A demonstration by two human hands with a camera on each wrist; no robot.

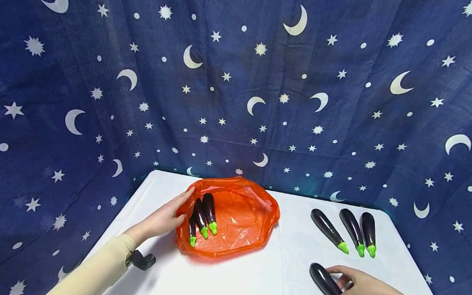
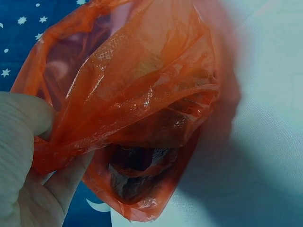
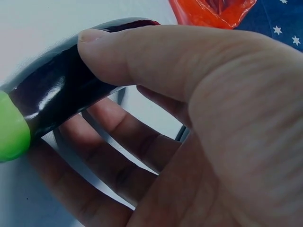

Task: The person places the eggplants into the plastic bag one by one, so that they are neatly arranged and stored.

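Note:
My left hand pinches the left rim of a red plastic bag, which lies with its mouth spread on the white table; in the left wrist view thumb and fingers grip the crinkled film. Three dark eggplants with green stem ends lie inside, against the bag's left side. At the front right, my right hand holds another eggplant. The right wrist view has the thumb on top of this eggplant and the fingers beneath; its green end points left there.
Three more eggplants lie side by side at the table's right, behind the right hand. A blue curtain with moons and stars surrounds the white tabletop. A black device sits on the left wrist.

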